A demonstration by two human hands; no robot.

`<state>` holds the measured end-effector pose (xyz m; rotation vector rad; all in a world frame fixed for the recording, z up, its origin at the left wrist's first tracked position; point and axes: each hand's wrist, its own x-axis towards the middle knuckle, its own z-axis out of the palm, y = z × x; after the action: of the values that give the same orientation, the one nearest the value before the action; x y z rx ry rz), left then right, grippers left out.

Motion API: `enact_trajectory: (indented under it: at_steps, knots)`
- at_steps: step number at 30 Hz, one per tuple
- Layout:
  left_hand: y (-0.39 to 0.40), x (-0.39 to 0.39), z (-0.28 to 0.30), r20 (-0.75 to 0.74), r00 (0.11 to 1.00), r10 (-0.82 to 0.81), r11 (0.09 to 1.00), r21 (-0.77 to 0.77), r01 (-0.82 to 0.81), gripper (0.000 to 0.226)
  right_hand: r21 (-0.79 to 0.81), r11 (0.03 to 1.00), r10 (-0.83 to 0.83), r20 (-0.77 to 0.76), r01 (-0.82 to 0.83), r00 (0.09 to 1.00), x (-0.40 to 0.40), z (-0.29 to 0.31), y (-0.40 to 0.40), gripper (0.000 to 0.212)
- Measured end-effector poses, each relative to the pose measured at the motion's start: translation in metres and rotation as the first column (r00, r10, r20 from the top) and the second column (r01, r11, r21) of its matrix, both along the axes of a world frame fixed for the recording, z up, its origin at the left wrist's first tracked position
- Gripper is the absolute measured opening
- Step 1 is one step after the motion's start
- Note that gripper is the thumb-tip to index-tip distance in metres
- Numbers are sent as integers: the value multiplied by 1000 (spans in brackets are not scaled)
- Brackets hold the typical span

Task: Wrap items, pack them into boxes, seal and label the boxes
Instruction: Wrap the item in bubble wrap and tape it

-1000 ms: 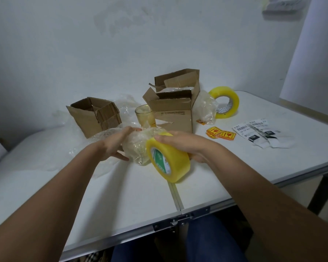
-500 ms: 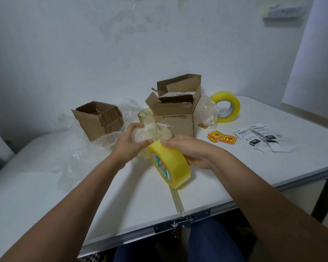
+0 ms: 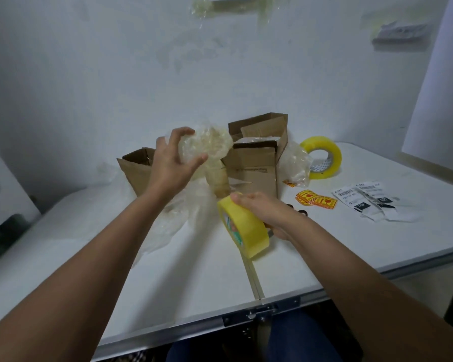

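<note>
Left hand raised above the table, fingers and thumb curled round a bubble-wrapped item — held clear of the surface, in front of the small open box and just left of the taller open box. Right hand low, fingers draped over the rim of a yellow tape roll resting on edge on the table; grip looks firm, though underside of the palm hidden. Free end of tape not visible — cannot tell whether already stuck to the wrap.

Step judged: closing the wrap with tape before boxing.

To do well:
- Keep wrap pinched shut at the seam so loose folds do not spring open; thumb best placed on the overlap.
- Bring roll up to the bundle rather than bundle down; less slack, less tangling.
- Lay tape across the seam, not along it; press down flat before tearing.
- Contents under wrap indistinct, probably fragile like the glass standing behind; light squeeze only.
- Mind the loose plastic sheet under the forearm; likely to cling to exposed adhesive.

Second tape roll, red-yellow stickers and shipping labels to the right, untouched; sealing and labelling not yet begun.
</note>
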<state>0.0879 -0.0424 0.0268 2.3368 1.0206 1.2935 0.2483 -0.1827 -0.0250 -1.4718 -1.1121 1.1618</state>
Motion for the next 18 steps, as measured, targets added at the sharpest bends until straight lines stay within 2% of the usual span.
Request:
enact_trajectory:
  at_steps: [5,7,10,11,13,14,16,18]
  knots:
    - [-2,11,19,-66,994,-84,993,83,89,52,-36,999,11,44,-9,999,2,-4,7,33]
    - [0,15,20,-73,992,-106,987,111,113,53,-50,999,20,72,-17,997,6,-6,10,41]
    - [0,19,22,-66,988,-139,978,144,147,54,-114,992,68,192,-47,979,18,-4,15,58]
    - [0,20,23,-69,987,-147,976,152,156,54,-119,992,57,226,-30,973,24,-3,18,58]
    - [1,21,25,-87,985,-152,973,164,165,54,-73,995,-39,293,63,955,41,-4,23,44]
    - [1,21,26,-94,984,-151,973,164,165,54,-34,991,-108,371,130,922,53,-8,25,33]
    - [2,21,26,-87,984,-156,974,152,168,54,37,972,-207,608,234,766,75,-20,28,22]
    - [3,20,27,-84,983,-165,973,149,176,55,17,975,-153,768,220,622,88,-32,26,32]
